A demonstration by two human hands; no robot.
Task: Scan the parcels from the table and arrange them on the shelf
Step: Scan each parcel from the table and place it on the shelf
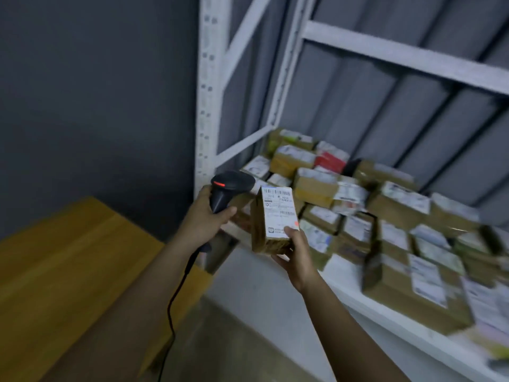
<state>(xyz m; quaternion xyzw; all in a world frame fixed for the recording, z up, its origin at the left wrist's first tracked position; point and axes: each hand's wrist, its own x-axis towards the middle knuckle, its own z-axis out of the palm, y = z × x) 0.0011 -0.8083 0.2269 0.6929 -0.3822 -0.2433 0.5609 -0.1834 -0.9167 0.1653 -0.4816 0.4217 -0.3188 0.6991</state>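
A small parcel (272, 220) was held upright at the centre of the view, label toward the camera, in front of the shelf's near-left corner. It was gripped from below by the right hand (296, 256), thumb pressed on the label's lower edge and fingers curled under the base. At ten o'clock from it, the scanner (230, 190) was gripped by the left hand (205, 216), fingers wrapped round the handle, its red window lit. A red spot was visible low on the label, away from the barcodes printed near the top; a missed read was judged possible if the beam was not raised. The thumb was judged liable to cover print on the label. The shelf (366, 301), from one to four o'clock, was crowded with stacked parcels (396, 205), so a free slot was judged hard to find, and neighbours could be knocked off the front edge. The scanner cable (176, 296) was seen trailing toward seven o'clock beside the wooden table (68, 260), where snagging was judged possible.
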